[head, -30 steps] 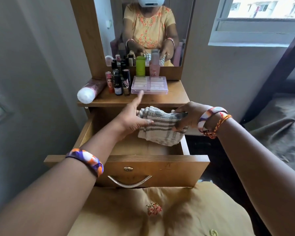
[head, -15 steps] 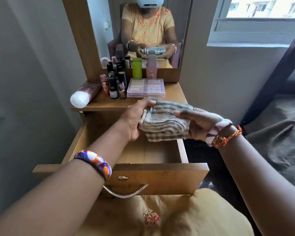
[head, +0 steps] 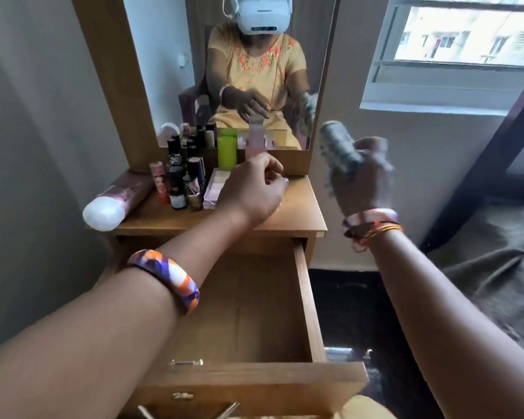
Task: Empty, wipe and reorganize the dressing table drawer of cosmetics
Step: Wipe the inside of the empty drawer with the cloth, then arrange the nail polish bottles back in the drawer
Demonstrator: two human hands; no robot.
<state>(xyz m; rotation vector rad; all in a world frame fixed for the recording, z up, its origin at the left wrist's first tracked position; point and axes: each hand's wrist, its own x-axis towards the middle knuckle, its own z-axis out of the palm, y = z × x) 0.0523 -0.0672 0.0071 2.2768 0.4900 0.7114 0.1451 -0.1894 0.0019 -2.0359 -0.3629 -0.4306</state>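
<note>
On the left of the table point(head: 297, 219) a white-capped tube point(head: 115, 201) lies on its side, its cap toward the front edge. Beside it stand small bottles point(head: 182, 182), then a green bottle point(head: 227, 151) and a pink bottle point(head: 254, 143) against the mirror point(head: 194, 55).

Half a second ago both hands held the folded cloth over the open drawer point(head: 248, 316). Now the left hand point(head: 254, 192) has let go and hovers over the clear case point(head: 212, 189) on the table, its fingers loosely curled and grasping nothing.

The right hand point(head: 363, 182) has lifted off to the right of the table, its fingers clenched around the cloth point(head: 336, 146). The cloth is blurred; it looks rolled or bunched, its long axis running up and to the left, with the top end pointing toward the mirror's lower right corner. The drawer shows bare wood inside.
</note>
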